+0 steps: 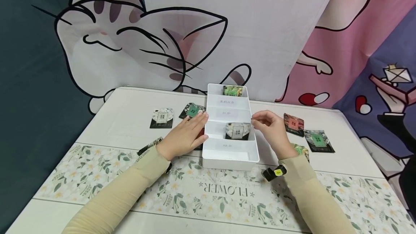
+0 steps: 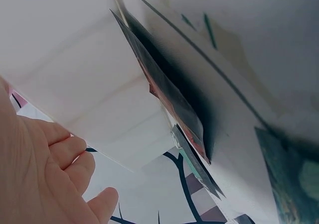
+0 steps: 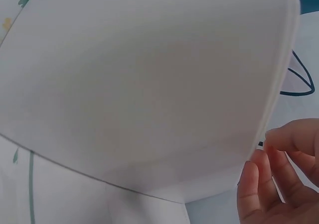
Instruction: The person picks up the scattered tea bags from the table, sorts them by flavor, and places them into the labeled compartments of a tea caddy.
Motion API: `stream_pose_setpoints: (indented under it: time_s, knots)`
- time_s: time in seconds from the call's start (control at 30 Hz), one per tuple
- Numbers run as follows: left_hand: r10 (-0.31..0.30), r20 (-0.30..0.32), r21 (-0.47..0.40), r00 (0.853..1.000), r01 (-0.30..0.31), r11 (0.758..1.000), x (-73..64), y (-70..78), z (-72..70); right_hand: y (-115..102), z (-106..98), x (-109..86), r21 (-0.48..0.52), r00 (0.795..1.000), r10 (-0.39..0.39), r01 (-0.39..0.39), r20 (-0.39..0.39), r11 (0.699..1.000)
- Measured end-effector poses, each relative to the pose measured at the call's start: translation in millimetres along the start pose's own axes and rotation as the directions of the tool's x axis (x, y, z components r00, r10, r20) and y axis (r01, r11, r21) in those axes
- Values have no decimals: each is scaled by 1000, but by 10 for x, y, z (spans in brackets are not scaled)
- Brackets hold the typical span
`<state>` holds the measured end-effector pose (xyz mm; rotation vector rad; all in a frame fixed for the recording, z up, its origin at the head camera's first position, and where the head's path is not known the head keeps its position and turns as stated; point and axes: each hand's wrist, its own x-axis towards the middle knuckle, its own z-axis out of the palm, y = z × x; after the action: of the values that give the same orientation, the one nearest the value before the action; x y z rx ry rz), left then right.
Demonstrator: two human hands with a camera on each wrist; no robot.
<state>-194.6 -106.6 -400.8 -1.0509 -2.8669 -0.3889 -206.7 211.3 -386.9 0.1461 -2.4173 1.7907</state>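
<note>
We have two sachets (image 1: 238, 131) in the box (image 1: 227, 164), other sachets (image 1: 161, 117) left and right on the bench (image 1: 130, 107) — our left hand (image 1: 182, 135) released, our right hand's (image 1: 273, 132) grasp we cannot tell.

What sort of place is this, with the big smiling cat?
Probably an indoor corner set up for tabletop activities, though I can't tell what building. A cartoon cat backdrop hangs behind a flower-printed table cover, where a white divided box stands among printed sachets.
</note>
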Motion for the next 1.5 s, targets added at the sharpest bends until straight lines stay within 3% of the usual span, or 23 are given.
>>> stream_pose_setpoints:
  time_s: [0.4,0.77,1.0,1.27,1.37,1.5]
  knots:
    - [-3,0,5,1000,3,1000,-1,-6,8,12,-67,-31,-30,1000,16,-16,4,999]
    - [4,-7,8,1000,-4,1000,3,3,-2,-65,-318,-103,-168,998,1,8,56,986]
    - [0,-3,10,1000,0,1000,8,0,-4,-101,-553,-174,-296,995,19,11,97,955]
    - [-8,8,9,1000,8,1000,9,-4,-3,-77,-837,-222,-389,991,86,-38,106,920]
    - [-3,6,8,1000,3,1000,12,-1,1,-36,-938,-245,-439,987,121,-65,101,896]
    - [-2,8,13,1000,2,1000,9,1,0,36,-1061,-272,-531,981,171,-99,88,841]
